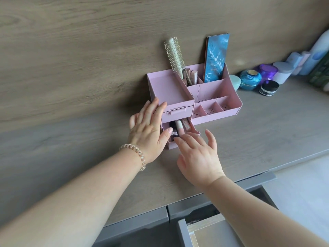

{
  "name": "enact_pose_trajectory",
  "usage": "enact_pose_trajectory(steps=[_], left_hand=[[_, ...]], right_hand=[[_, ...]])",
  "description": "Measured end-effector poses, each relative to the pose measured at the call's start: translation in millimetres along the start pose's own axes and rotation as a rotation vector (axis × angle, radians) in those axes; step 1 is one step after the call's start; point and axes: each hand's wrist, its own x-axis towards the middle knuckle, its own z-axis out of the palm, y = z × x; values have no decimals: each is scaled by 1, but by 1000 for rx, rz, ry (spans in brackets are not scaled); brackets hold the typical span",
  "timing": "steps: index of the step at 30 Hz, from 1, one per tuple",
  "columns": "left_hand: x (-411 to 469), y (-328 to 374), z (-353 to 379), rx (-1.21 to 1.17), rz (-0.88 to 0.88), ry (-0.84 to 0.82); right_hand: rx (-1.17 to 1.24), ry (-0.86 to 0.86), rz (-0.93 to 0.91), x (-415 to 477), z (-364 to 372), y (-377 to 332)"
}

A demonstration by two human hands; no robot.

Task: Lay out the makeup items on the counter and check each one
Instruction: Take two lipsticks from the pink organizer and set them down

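A pink plastic organizer [220, 86] stands on the wood-grain counter [71, 148] against the wall. Its lower drawer [195, 131] is pulled out, with a pale pink tube [232, 128], a dark tube and a patterned tube inside. My left hand [149, 127] lies flat against the organizer's left side, thumb at the drawer's edge. My right hand [197, 155] hovers over the drawer's front with straight, spread fingers, fingertips at the tubes. A round hairbrush [174, 54], several lip tubes [190, 75] and a blue palette [216, 57] stand in the back compartments.
Jars and bottles line the counter's right end: a teal jar [249, 80], a black-lidded jar [268, 87], a purple jar [268, 70] and white containers. Below the counter edge a grey cabinet drawer [204, 232] stands open.
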Motion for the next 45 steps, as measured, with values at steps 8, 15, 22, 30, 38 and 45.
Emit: enact_pose_trajectory(steps=[8,15,22,30,38,45], left_hand=[[1,1,0,56,-1,4],[0,2,-3,75,-4,-39],[-21,19,-12,21,-61,65],[-12,36,-9,-13,8,-315],[12,46,-13,57,-138,-557],[9,46,-1,3,-215,-450]], right_hand=[[-89,81,-51,7,-1,7],[-75,101,-121,-16,-7,14],[10,144,-106,-22,-25,13],[-124,-232,109,36,-35,18],[-166,-560,168,66,-25,17],[-86,-458,168,61,-23,7]])
